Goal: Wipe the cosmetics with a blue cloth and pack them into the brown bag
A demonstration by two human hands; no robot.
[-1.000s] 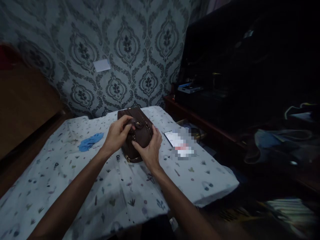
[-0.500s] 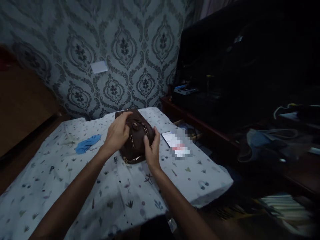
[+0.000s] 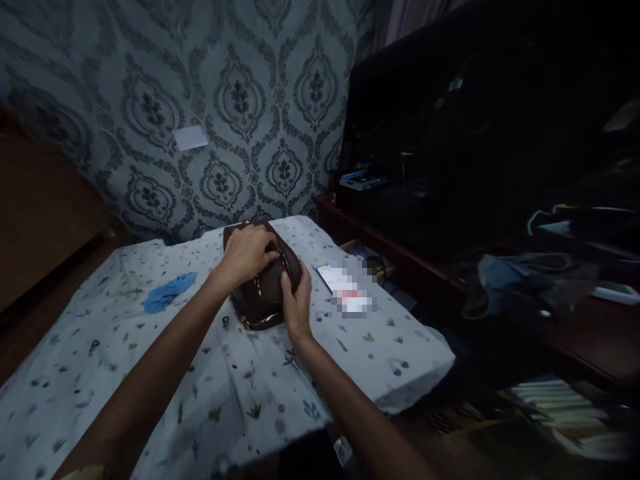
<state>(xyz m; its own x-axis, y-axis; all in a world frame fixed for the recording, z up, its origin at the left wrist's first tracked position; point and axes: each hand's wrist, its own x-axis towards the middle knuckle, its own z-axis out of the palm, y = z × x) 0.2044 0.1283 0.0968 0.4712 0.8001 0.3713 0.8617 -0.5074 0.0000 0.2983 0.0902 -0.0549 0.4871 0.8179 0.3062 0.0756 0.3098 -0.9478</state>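
Observation:
A dark brown bag with gold-coloured zips lies on a white patterned cloth. My left hand is on top of the bag, its fingers bent and pressed together near the button and a zip; the small part they grip is hidden beneath them. Against the bag's right side rests my right hand, thumb on the upper face and fingers round the edge, gripping it. A lit phone, partly blurred out, lies just right of the bag. Left of it is a crumpled blue cloth item.
Behind the bed is a patterned wall with a white card. A brown board stands at the left. On the right, a dark wooden shelf runs beside the bed, with an open drawer below and a blue mask farther along.
My left hand has moved right across the top of the bag, and its fingers have curled in over the button. My right hand keeps its hold. The view has shifted slightly.

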